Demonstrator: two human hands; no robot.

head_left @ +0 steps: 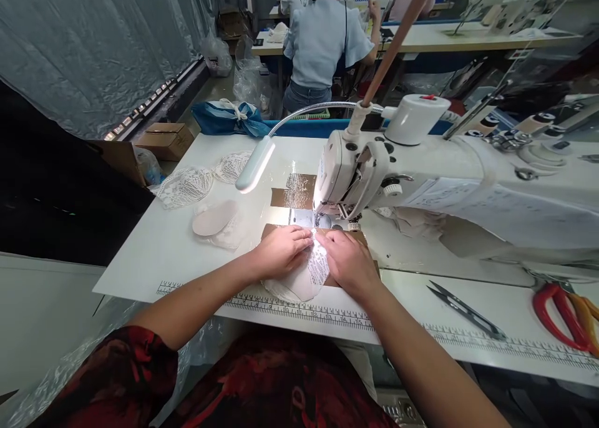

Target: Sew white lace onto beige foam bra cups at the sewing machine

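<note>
My left hand [282, 251] and my right hand [347, 261] lie side by side on a pale padded cup with white lace [306, 278], just in front of the needle area of a white sewing machine [355, 172]. Both hands press the piece flat on the table, with the fingers held together and pointing toward the needle. The lace strip runs between the two hands. A gooseneck lamp [255, 164] shines on the work spot. The needle itself is hard to make out.
Another padded cup [214, 219] and lace pieces [185, 186] lie at the left of the white table [154, 253]. Thread snips [465, 309] and red-handled scissors [559, 312] lie at the right. A printed ruler [290, 309] runs along the front edge. Another person [322, 41] sits working behind.
</note>
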